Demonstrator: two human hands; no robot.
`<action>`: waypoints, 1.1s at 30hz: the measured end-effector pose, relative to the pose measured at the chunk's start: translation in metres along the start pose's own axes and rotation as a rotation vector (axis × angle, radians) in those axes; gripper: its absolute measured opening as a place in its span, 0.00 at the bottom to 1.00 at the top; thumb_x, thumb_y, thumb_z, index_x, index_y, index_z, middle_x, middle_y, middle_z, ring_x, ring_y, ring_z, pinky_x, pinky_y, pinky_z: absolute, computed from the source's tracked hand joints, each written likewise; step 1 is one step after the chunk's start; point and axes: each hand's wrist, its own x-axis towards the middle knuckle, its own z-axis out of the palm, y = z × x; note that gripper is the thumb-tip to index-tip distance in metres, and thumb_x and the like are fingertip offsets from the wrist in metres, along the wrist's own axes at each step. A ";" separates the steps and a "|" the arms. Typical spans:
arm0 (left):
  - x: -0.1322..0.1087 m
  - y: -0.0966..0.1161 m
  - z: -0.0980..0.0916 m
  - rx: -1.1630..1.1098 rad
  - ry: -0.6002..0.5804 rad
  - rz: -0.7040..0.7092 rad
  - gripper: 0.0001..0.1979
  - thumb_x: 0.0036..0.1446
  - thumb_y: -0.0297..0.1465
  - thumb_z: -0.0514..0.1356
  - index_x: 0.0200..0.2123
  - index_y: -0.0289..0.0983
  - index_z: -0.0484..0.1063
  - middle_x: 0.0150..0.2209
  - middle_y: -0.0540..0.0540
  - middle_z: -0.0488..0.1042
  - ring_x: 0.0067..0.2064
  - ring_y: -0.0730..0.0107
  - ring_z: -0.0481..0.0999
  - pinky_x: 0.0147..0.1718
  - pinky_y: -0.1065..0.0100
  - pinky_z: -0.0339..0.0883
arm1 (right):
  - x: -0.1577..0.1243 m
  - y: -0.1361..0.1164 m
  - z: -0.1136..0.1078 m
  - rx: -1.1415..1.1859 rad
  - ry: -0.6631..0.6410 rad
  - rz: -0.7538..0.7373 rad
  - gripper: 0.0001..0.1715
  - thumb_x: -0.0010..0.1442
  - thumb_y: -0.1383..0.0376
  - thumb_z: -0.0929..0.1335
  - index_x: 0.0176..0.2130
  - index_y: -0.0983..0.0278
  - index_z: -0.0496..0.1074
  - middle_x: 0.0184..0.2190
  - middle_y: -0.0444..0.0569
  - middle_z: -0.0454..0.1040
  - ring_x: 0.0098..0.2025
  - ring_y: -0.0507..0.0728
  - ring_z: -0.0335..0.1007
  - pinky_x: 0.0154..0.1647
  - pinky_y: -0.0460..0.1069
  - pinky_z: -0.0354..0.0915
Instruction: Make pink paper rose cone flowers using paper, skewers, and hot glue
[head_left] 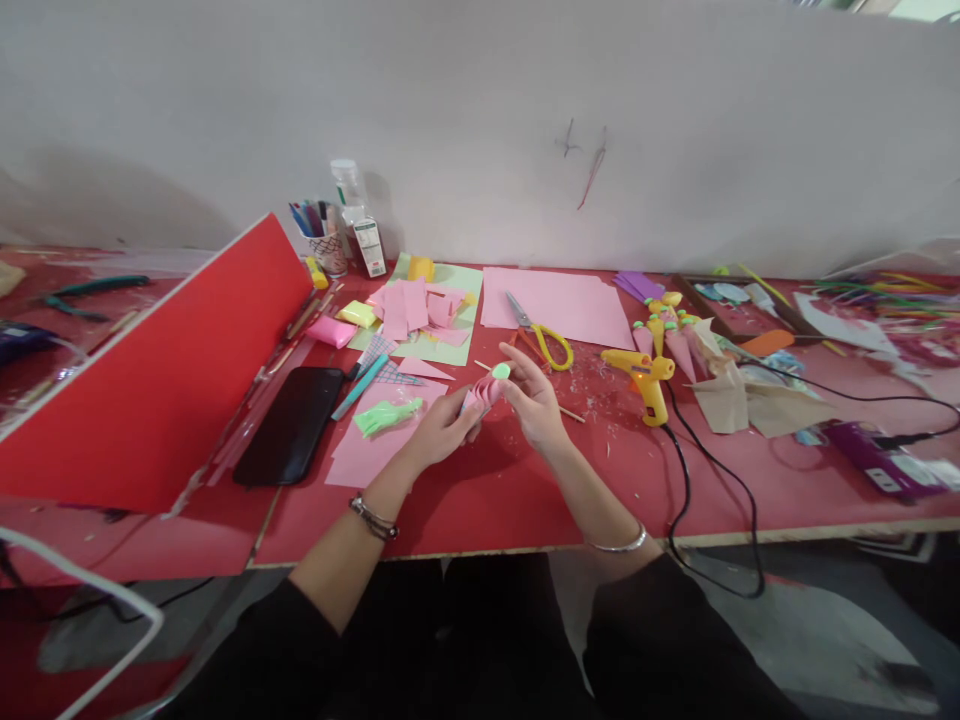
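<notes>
Above the red table, my left hand (444, 430) is closed around a small pink paper piece (487, 388) with curled layers. A light green rounded blob (501, 371), seemingly soft clay, sits at its upper end. My right hand (534, 402) pinches at that end with the thumb and a finger, the other fingers curved above. The fingers partly cover the paper piece. Just behind the hands lie scissors (551, 343) with yellow handles. Left of them, a bag of green clay (386, 416) rests on pink paper (349, 455).
A yellow glue gun (646, 380) with a black cord stands to the right, before several pink paper cones (681, 352). At left are a black phone (289, 425) and a leaning red board (172, 370). Pink strips (405, 308) lie at the back near a pen cup (328, 250).
</notes>
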 end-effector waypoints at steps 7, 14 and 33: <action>0.001 -0.001 0.002 -0.076 0.020 -0.026 0.21 0.54 0.49 0.45 0.24 0.37 0.57 0.14 0.56 0.57 0.16 0.80 0.55 0.16 0.73 0.49 | 0.000 0.001 -0.002 -0.076 -0.022 -0.008 0.16 0.46 0.55 0.68 0.36 0.59 0.72 0.28 0.43 0.70 0.29 0.50 0.62 0.33 0.47 0.62; 0.002 0.005 0.000 -0.187 0.016 -0.077 0.22 0.52 0.51 0.44 0.22 0.38 0.55 0.12 0.57 0.54 0.14 0.80 0.51 0.14 0.72 0.46 | -0.001 0.001 0.001 0.119 -0.055 0.050 0.22 0.46 0.53 0.68 0.42 0.56 0.70 0.29 0.43 0.69 0.29 0.49 0.63 0.33 0.46 0.63; 0.002 0.010 -0.003 -0.273 -0.115 -0.126 0.25 0.49 0.52 0.45 0.22 0.35 0.60 0.11 0.56 0.56 0.13 0.80 0.53 0.15 0.72 0.46 | 0.000 0.000 0.001 0.355 -0.176 0.146 0.18 0.41 0.52 0.71 0.29 0.62 0.71 0.25 0.42 0.67 0.22 0.48 0.61 0.17 0.43 0.61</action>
